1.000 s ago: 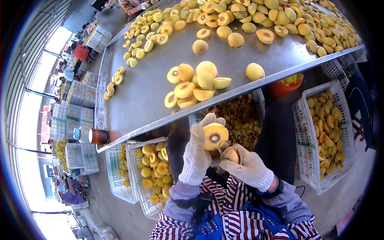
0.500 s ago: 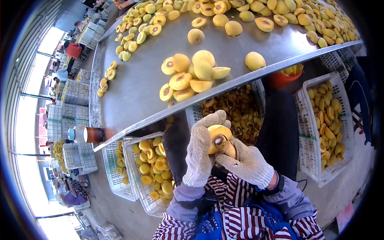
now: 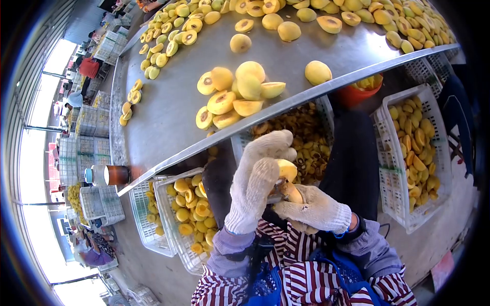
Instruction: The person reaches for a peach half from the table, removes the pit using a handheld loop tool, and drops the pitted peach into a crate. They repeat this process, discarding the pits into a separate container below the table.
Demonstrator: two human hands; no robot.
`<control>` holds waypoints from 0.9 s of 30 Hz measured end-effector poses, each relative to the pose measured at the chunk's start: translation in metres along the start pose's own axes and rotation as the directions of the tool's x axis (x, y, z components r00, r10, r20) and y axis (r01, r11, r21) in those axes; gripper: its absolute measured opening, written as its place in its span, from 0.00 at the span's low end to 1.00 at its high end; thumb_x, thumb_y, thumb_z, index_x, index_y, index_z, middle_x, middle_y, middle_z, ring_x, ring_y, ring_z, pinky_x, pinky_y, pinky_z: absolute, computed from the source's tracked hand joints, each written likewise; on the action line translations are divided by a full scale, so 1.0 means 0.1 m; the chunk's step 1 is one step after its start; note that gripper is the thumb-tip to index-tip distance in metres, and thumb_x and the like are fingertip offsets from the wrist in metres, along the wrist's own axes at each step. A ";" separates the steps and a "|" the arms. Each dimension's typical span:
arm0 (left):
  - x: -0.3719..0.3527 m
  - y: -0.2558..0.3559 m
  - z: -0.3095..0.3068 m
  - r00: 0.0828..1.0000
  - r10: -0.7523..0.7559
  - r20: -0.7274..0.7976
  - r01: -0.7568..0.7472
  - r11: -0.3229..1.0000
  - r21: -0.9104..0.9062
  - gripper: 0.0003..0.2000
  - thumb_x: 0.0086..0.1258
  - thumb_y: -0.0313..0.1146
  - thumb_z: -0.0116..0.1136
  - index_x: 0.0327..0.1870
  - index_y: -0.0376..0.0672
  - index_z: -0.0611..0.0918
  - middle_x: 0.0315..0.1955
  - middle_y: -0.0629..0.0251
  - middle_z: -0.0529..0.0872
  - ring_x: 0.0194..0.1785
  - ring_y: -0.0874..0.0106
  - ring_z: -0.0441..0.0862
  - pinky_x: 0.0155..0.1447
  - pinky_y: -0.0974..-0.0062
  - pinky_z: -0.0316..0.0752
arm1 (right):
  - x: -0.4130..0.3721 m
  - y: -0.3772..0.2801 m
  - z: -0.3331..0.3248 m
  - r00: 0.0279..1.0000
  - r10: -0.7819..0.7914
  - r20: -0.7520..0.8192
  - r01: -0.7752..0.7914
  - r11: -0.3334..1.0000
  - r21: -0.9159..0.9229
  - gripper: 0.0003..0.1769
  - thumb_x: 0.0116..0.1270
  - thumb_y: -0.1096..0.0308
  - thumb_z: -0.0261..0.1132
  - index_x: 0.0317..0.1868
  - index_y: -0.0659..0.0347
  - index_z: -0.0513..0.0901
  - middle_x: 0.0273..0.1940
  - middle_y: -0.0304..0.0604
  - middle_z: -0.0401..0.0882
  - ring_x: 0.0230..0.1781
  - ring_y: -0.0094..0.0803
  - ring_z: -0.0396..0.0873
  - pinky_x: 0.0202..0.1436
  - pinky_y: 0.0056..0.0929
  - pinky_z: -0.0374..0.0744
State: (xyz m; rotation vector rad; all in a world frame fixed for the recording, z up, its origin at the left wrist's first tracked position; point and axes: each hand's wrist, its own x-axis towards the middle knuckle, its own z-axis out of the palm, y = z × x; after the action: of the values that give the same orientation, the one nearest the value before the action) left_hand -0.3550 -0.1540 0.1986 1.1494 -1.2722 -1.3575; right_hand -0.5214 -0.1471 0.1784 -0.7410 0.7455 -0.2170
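Note:
Both my hands wear pale knitted gloves and meet over my lap. My left hand (image 3: 258,176) is curled round a yellow peach half (image 3: 287,170), which partly hides behind its fingers. Close against the fruit, my right hand (image 3: 317,208) is closed on a small metal tool (image 3: 274,196), mostly covered by the hands. Just beyond the hands, a crate of dark peach scraps (image 3: 306,148) sits under the table edge. On the metal table (image 3: 168,112), a cluster of cut peach halves (image 3: 221,102) lies nearest to me.
A large peach pile (image 3: 357,10) covers the table's far side. White crates of pitted halves stand at left (image 3: 191,214) and right (image 3: 411,153). A red bucket (image 3: 361,92) is under the table edge. A jar of dark liquid (image 3: 117,175) stands by the left corner. People work among stacked crates (image 3: 92,122).
My left hand has turned over the peach half, its fingers now covering more of it. The metal tool at the fruit has tilted lower. The whole view has shifted slightly.

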 end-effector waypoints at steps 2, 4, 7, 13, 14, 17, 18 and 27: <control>-0.08 -0.12 0.10 0.990 0.092 -0.111 -0.101 0.991 -0.083 0.31 0.78 0.52 0.53 0.70 0.35 0.70 0.64 0.54 0.77 0.59 0.66 0.80 0.61 0.70 0.76 | 0.01 -0.01 -0.05 0.999 0.043 0.019 -0.043 0.999 -0.013 0.15 0.74 0.56 0.64 0.50 0.58 0.77 0.21 0.31 0.75 0.13 0.17 0.71 0.14 0.16 0.67; -0.09 -0.25 0.10 0.966 0.216 -0.141 -0.212 0.976 0.041 0.29 0.80 0.49 0.52 0.70 0.35 0.69 0.65 0.53 0.76 0.61 0.63 0.79 0.62 0.68 0.76 | 0.01 0.00 -0.05 0.999 0.046 0.024 -0.046 0.999 0.002 0.15 0.74 0.56 0.64 0.50 0.58 0.77 0.20 0.30 0.74 0.13 0.17 0.70 0.13 0.16 0.66; -0.01 -0.03 -0.03 0.997 -0.080 0.002 0.079 0.989 0.121 0.26 0.80 0.50 0.50 0.65 0.35 0.76 0.53 0.57 0.84 0.53 0.71 0.83 0.57 0.73 0.79 | 0.00 0.02 0.03 0.997 0.068 0.047 -0.072 0.995 0.076 0.15 0.74 0.56 0.64 0.49 0.57 0.77 0.19 0.30 0.73 0.12 0.17 0.69 0.13 0.16 0.65; 0.08 -0.10 -0.15 0.956 -0.267 0.120 0.272 0.962 -0.025 0.28 0.78 0.52 0.54 0.65 0.35 0.76 0.53 0.56 0.85 0.55 0.72 0.82 0.60 0.75 0.78 | 0.08 0.11 -0.09 0.989 0.133 0.068 -0.140 0.986 0.095 0.17 0.73 0.55 0.64 0.51 0.57 0.76 0.21 0.30 0.72 0.13 0.16 0.66 0.14 0.17 0.64; 0.03 -0.18 -0.15 0.969 -0.225 0.101 0.235 0.967 -0.095 0.31 0.76 0.53 0.56 0.68 0.35 0.73 0.58 0.54 0.82 0.59 0.69 0.81 0.63 0.72 0.77 | 0.04 0.08 -0.04 0.997 0.081 -0.018 -0.080 0.995 0.052 0.17 0.73 0.54 0.64 0.51 0.58 0.75 0.21 0.30 0.73 0.13 0.17 0.67 0.14 0.17 0.64; -0.04 -0.16 0.02 0.981 -0.188 -0.041 0.180 0.972 -0.150 0.23 0.78 0.43 0.56 0.65 0.35 0.76 0.59 0.58 0.82 0.60 0.70 0.79 0.67 0.73 0.71 | 0.05 0.08 -0.03 0.986 -0.007 -0.164 0.017 0.998 0.057 0.19 0.72 0.54 0.66 0.52 0.60 0.77 0.23 0.31 0.74 0.14 0.16 0.69 0.15 0.15 0.67; -0.07 -0.19 0.02 0.980 -0.194 -0.043 0.183 0.967 -0.179 0.23 0.78 0.42 0.55 0.65 0.35 0.76 0.59 0.59 0.82 0.60 0.70 0.79 0.67 0.73 0.71 | 0.04 0.08 -0.02 0.984 -0.019 -0.175 0.032 0.997 0.069 0.19 0.72 0.54 0.66 0.51 0.61 0.77 0.24 0.31 0.75 0.15 0.15 0.70 0.16 0.14 0.68; 0.06 -0.25 0.04 0.992 0.127 -0.017 -0.116 0.944 0.310 0.15 0.69 0.28 0.67 0.55 0.39 0.85 0.57 0.56 0.86 0.58 0.66 0.84 0.60 0.73 0.79 | 0.07 0.21 -0.10 0.991 0.002 0.137 -0.045 0.949 0.311 0.22 0.76 0.48 0.58 0.36 0.60 0.75 0.13 0.33 0.68 0.05 0.21 0.60 0.08 0.22 0.60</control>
State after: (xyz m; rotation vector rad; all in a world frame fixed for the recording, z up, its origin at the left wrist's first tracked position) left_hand -0.3606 -0.1581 0.1739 1.2769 -1.5413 -1.0660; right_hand -0.5245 -0.1398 0.1553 -0.4382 0.5733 -0.2541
